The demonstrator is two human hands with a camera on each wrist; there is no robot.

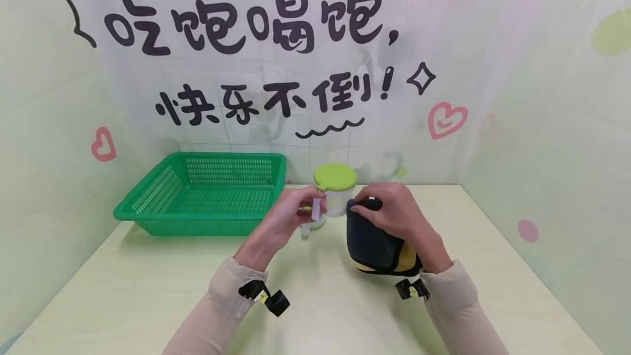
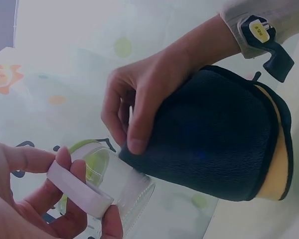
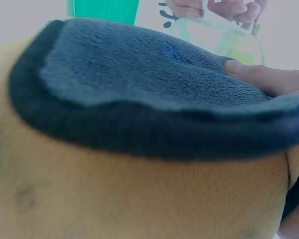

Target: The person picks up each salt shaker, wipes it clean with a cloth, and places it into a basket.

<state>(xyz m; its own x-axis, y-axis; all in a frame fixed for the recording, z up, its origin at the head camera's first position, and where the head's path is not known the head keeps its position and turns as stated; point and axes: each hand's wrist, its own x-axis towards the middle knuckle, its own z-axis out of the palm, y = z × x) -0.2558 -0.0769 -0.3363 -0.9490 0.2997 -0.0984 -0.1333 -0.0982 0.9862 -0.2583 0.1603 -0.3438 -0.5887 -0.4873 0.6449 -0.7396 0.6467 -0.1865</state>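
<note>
My left hand (image 1: 291,210) grips the white handle (image 2: 79,191) of a clear jar (image 1: 337,202) with a bright green lid (image 1: 335,176). To the right, my right hand (image 1: 394,210) pinches the top edge of a cloth (image 1: 370,240) between thumb and fingers. This cloth is dark blue and plush on one side and tan on the other, with black edging, and it hangs down right beside the jar. The right wrist view is mostly filled by the cloth's tan side (image 3: 139,194), while the jar shows behind it.
A green plastic basket (image 1: 199,227) with slotted walls stands at the back left of the pale table (image 1: 315,311). Behind the left fingers, a smaller jar with a white handle (image 1: 305,230) is partly hidden. A printed curtain (image 1: 276,70) closes off the back.
</note>
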